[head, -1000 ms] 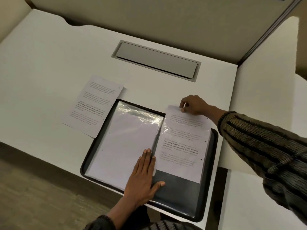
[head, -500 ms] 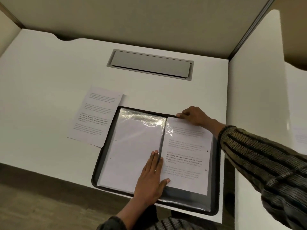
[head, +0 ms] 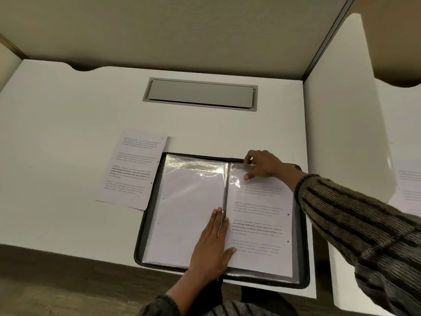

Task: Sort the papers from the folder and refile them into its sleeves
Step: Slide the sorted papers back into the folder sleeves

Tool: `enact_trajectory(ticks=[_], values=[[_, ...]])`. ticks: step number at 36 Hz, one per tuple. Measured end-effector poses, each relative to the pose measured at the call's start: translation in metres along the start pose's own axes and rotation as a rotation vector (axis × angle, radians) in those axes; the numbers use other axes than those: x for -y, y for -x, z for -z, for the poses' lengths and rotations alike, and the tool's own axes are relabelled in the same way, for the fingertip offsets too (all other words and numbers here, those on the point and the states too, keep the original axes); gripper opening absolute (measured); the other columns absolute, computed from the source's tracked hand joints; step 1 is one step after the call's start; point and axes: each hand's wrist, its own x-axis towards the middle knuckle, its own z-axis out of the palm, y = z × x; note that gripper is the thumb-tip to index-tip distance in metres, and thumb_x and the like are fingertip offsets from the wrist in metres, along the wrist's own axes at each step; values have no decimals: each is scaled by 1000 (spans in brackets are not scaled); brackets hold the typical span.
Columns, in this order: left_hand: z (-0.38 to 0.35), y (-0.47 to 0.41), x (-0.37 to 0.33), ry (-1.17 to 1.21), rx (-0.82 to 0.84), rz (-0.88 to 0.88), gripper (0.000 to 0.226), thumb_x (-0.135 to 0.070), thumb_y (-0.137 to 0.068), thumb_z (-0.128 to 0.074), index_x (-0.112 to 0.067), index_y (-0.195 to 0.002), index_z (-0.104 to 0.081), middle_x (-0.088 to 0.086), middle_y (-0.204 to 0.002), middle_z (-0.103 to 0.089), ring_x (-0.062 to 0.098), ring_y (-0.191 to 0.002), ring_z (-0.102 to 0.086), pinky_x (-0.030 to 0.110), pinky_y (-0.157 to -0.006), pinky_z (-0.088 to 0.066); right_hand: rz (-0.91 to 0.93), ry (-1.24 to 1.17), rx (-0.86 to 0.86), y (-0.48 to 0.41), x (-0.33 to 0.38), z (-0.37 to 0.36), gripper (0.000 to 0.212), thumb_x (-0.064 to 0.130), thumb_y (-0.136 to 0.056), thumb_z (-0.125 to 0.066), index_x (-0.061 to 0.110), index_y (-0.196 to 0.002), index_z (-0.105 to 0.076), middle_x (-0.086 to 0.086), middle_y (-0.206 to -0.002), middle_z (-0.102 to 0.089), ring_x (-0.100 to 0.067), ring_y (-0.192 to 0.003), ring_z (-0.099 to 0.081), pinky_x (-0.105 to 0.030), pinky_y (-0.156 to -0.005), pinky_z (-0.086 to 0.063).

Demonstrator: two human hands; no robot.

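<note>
A black folder (head: 304, 265) lies open on the white desk, near its front edge. Its left clear sleeve (head: 189, 208) holds a blank-facing sheet. A printed sheet (head: 259, 226) sits in the right sleeve, down to the bottom. My left hand (head: 213, 245) lies flat with straight fingers over the spine, thumb on the printed sheet. My right hand (head: 262, 166) is at the top of the right sleeve, its fingers pinching the glossy top edge. A second printed sheet (head: 132, 169) lies loose on the desk, left of the folder, its lower right corner under the cover.
A grey cable hatch (head: 200, 93) is set into the desk (head: 68, 144) behind the folder. Beige partition walls (head: 182, 30) stand at the back. Another desk to the right carries printed papers (head: 407, 190).
The printed sheet has slid down fully into the right sleeve. My right hand followed it down to the sleeve's top edge. My left hand stayed on the spine.
</note>
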Motion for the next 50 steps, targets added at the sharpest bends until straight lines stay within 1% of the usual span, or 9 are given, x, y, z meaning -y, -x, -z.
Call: enact_trajectory(ticks=[11,17,22,26,29,34,38,44,50], values=[[-3,-1,12,-12,19,-38,97,-54,-104,-54,-28,-168,14,-14,-167,39,6,-155,34,28,-126,1,-35,45,-72,11,4,-12,44,20,-81,-88,22,-118,-64,8,-112,-69,-21,-105,-64,-34,-83,-46],[-4,-1,14,-10,16,-52,97,-55,-104,-53,-28,-168,15,-13,-167,40,7,-155,33,27,-125,1,-101,217,-89,23,8,3,57,52,-78,-87,23,-120,-62,4,-109,-64,-22,-101,-60,-36,-83,-45],[-4,-1,17,-33,20,-67,95,-59,-105,-49,-29,-167,16,-12,-167,41,6,-155,34,28,-125,4,-129,553,-160,40,-2,16,43,65,-73,-82,29,-91,-68,5,-95,-64,-24,-112,-53,-45,-100,-36],[-1,0,18,-57,23,-93,94,-59,-105,-47,-27,-167,15,-10,-167,41,8,-154,36,26,-123,10,-173,172,-293,52,-14,17,38,58,-61,-92,32,-72,-67,4,-98,-54,-20,-110,-44,-43,-96,-42],[0,1,19,-76,19,-112,93,-57,-106,-47,-23,-169,12,-7,-168,40,11,-156,34,27,-125,9,-156,-240,-377,61,-31,9,44,59,-44,-96,32,-70,-73,-3,-99,-68,-14,-103,-63,-42,-92,-57],[1,0,20,-67,23,-119,94,-59,-105,-47,-23,-169,11,-8,-168,39,10,-156,34,26,-124,10,-255,-446,-503,91,-33,-10,95,42,-60,-101,33,-141,-51,-10,-136,-47,-21,-120,-57,-40,-100,-51],[3,0,22,-74,32,-135,93,-58,-106,-47,-22,-169,10,-7,-168,40,10,-155,35,27,-126,7,-284,-560,-535,112,-39,-33,122,34,-67,-100,27,-161,-22,0,-136,-49,-18,-122,-53,-38,-104,-46],[6,0,25,-85,53,-155,91,-57,-106,-45,-22,-169,11,-6,-169,39,9,-154,36,26,-124,10,-426,-743,-538,146,-41,-77,95,41,-72,-95,22,-147,-41,0,-139,-61,-20,-122,-62,-48,-101,-56],[8,-1,27,-65,77,-140,86,-47,-108,-48,-25,-169,8,-8,-169,38,7,-153,37,27,-124,8,-425,-950,-426,185,-34,-111,46,22,-84,-88,14,-127,-73,-1,-120,-77,-16,-101,-76,-40,-90,-63]])
